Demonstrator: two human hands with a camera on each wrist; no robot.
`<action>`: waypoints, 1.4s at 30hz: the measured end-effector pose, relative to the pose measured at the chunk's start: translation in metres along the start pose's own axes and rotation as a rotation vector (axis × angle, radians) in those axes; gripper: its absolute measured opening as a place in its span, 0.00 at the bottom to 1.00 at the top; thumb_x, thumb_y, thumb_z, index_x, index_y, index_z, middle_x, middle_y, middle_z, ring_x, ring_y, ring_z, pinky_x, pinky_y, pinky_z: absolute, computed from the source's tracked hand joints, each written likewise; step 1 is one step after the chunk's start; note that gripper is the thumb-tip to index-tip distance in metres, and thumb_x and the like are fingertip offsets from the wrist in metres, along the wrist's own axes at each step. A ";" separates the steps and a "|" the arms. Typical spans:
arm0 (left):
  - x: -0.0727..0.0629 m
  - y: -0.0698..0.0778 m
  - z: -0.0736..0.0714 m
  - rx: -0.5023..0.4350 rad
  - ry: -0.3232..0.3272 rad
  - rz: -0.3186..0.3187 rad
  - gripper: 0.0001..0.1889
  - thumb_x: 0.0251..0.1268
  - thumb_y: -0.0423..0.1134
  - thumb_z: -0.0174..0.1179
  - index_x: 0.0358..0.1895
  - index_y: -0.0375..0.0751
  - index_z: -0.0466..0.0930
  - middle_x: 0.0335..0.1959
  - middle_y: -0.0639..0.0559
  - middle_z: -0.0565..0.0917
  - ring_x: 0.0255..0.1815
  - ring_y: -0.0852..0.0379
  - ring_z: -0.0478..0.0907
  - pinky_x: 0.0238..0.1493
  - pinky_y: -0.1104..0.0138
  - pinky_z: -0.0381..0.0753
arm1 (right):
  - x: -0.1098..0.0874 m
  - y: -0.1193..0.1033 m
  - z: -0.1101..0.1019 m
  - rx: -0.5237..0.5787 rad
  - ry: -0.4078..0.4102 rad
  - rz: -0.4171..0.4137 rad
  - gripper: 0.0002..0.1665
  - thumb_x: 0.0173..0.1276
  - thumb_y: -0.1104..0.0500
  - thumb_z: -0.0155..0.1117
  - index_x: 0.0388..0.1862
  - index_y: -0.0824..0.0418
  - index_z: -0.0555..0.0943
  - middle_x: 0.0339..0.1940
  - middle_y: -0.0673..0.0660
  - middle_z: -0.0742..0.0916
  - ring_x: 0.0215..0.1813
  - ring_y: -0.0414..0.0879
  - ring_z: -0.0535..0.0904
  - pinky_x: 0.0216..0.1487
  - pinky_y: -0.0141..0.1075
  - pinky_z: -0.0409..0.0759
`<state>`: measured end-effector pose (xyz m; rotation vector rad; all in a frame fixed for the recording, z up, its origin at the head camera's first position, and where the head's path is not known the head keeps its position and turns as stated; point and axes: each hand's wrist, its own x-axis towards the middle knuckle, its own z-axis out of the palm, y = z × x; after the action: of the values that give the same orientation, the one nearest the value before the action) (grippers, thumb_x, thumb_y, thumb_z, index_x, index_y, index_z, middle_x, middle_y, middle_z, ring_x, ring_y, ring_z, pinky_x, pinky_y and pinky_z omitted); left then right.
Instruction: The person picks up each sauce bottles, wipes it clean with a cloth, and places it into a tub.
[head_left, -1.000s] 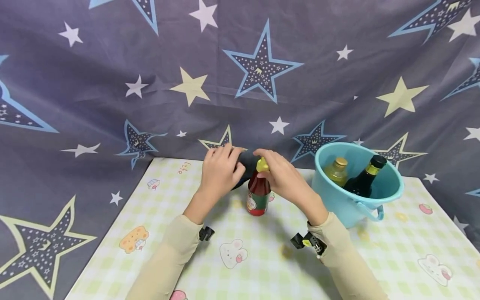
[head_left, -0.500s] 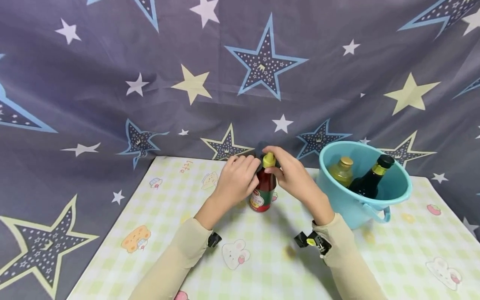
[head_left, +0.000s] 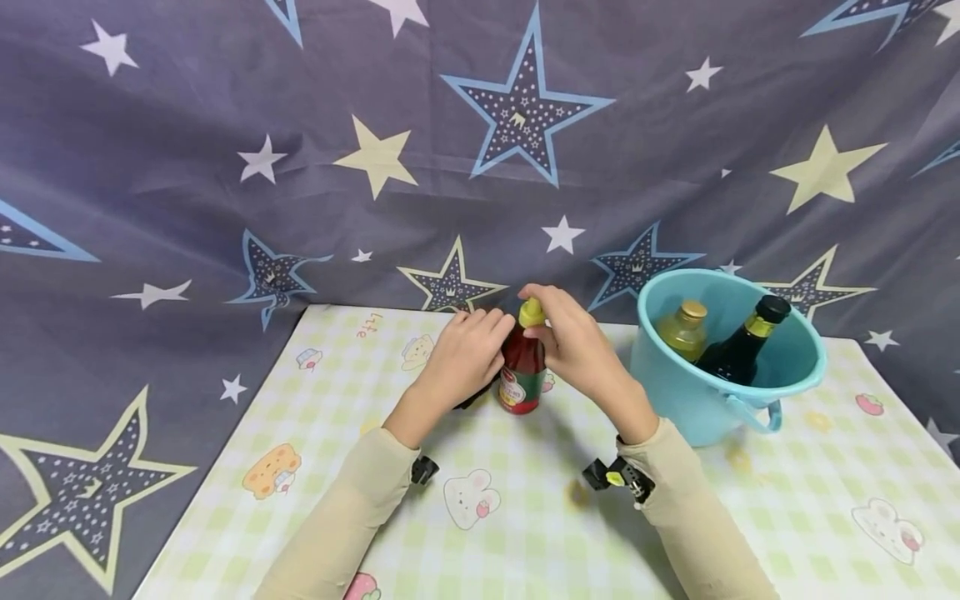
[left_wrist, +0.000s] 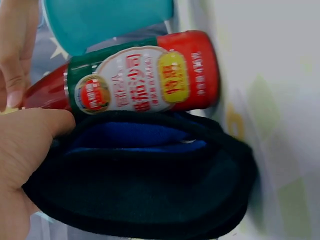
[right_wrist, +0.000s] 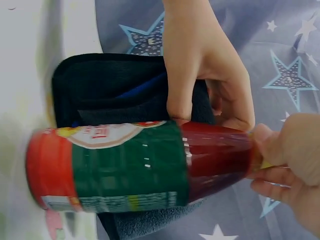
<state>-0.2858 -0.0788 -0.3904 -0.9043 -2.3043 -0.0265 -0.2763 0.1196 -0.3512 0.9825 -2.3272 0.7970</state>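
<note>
A red ketchup bottle with a green, white and red label stands upright on the table. My right hand pinches its yellow cap between thumb and fingers. On the bottle's left side, my left hand grips a folded dark cloth, whose blue inner face shows in the left wrist view. In the right wrist view the cloth lies behind the bottle, against or very near it. Left fingertips reach the bottle's neck there. From the head view, most of the cloth is hidden by the left hand.
A light blue bucket stands to the right, its handle toward me. Inside are a bottle with a gold cap and a dark bottle with a black cap. A starry curtain hangs behind the checked tablecloth.
My left hand, with the dark cloth, has moved right to the bottle's side. My right hand stays at the yellow cap. The head view has shifted slightly.
</note>
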 end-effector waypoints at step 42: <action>0.011 0.001 -0.037 -0.275 0.285 -0.177 0.10 0.60 0.31 0.59 0.44 0.40 0.82 0.40 0.48 0.85 0.39 0.49 0.84 0.42 0.58 0.81 | -0.001 0.012 -0.008 -0.049 0.031 0.126 0.25 0.68 0.70 0.67 0.63 0.64 0.75 0.57 0.62 0.83 0.56 0.56 0.79 0.58 0.50 0.79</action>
<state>-0.2700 -0.0801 -0.3547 -0.7685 -2.1338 -0.5260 -0.2829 0.1318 -0.3501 0.8035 -2.3890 0.7943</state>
